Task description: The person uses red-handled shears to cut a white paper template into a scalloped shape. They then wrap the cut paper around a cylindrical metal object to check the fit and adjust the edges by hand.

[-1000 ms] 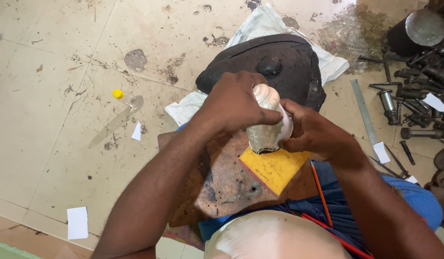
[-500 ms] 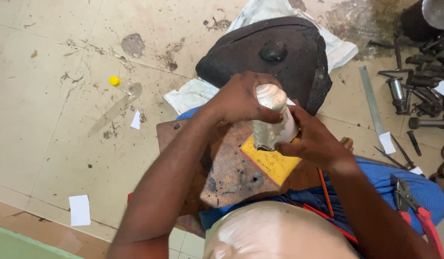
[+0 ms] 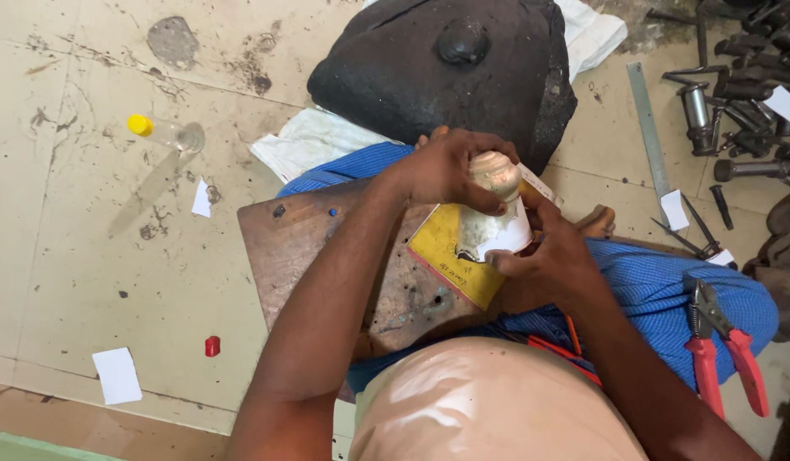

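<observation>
Bottle (image 3: 496, 213), pale and grimy, sits upright over a yellow pad (image 3: 450, 256) on a wooden board (image 3: 327, 256) across the lap. Left hand (image 3: 450, 171) closes its fingers over the cap, hiding most of it; right hand (image 3: 544, 260) wraps the lower body, so the label and base are hard to make out. Beyond the board lies a black casing (image 3: 446, 72) on white cloth (image 3: 314, 141), its top cut off by the frame. Red pliers (image 3: 719, 350) lie to the right, with dark tools (image 3: 745, 85) crowding the corner. A small clear vial (image 3: 166, 132) lies on the open tiled floor (image 3: 87, 230) to the left.
</observation>
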